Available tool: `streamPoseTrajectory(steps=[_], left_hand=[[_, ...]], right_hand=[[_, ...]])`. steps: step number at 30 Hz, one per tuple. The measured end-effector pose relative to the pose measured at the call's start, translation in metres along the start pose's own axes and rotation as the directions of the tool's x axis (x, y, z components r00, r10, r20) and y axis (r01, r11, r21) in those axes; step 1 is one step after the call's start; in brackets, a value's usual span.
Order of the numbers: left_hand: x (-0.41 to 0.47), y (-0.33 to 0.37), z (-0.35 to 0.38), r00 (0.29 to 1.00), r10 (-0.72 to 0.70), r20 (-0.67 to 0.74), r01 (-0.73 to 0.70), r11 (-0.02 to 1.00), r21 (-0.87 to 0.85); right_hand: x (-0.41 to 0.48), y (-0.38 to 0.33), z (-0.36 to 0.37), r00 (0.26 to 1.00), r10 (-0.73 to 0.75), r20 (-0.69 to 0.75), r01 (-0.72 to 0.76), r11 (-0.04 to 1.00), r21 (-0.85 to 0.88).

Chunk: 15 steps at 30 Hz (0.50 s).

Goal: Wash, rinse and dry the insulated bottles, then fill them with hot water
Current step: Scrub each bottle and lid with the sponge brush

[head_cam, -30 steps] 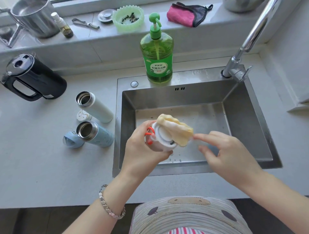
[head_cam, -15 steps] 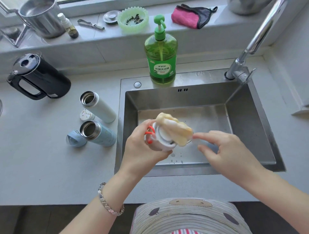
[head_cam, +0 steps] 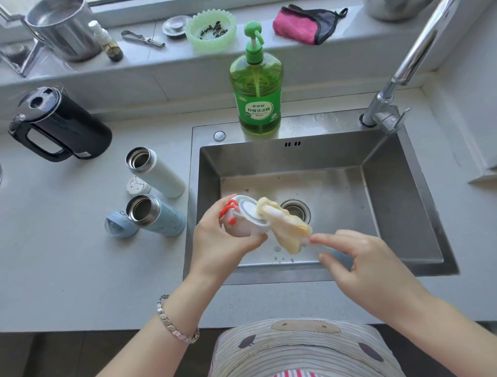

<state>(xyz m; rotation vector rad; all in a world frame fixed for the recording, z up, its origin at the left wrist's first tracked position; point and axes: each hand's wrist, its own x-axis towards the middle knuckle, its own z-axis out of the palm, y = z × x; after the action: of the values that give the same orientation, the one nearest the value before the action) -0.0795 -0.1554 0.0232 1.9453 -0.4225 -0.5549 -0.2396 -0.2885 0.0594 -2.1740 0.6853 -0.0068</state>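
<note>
1 cloth (head_cam: 285, 226) against white bottle (head_cam: 246, 215)

Pale grey worktop (head_cam: 67, 269) spreads L of the left hand (head_cam: 223, 242). Steel sink (head_cam: 390, 201) is sunk into it beneath that hand, w/ chrome tap (head_cam: 408, 59) far R of it. Beyond the hand: raised grey tiled sill (head_cam: 188, 67), window frame (head_cam: 129, 3) at top edge. Bright daylight, soft shadows. Dark floor (head_cam: 53, 355) nearer than the hand, below worktop edge.

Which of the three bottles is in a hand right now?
The bottle with the orange loop, gripped by the left hand over the sink, a yellow cloth at its mouth. The white bottle and blue bottle sit untouched on the counter.
</note>
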Motion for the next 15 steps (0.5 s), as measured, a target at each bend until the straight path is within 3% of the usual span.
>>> streamPoseTrajectory(steps=[5,10,15], left_hand=[[0.001,-0.004,-0.001,0.999,-0.019,0.048,0.018,1.000,0.018],[0.004,-0.009,-0.003,0.997,-0.066,0.039,0.066,0.998,0.007],[0.005,-0.016,-0.004,0.993,-0.113,0.041,0.112,0.994,0.012]], right_hand=[[0.008,0.009,0.001,0.997,0.074,0.005,-0.074,0.997,0.027],[0.009,0.000,0.009,0.998,0.014,0.064,-0.016,0.999,0.046],[0.026,0.024,0.017,0.977,0.176,0.123,-0.183,0.981,0.056]])
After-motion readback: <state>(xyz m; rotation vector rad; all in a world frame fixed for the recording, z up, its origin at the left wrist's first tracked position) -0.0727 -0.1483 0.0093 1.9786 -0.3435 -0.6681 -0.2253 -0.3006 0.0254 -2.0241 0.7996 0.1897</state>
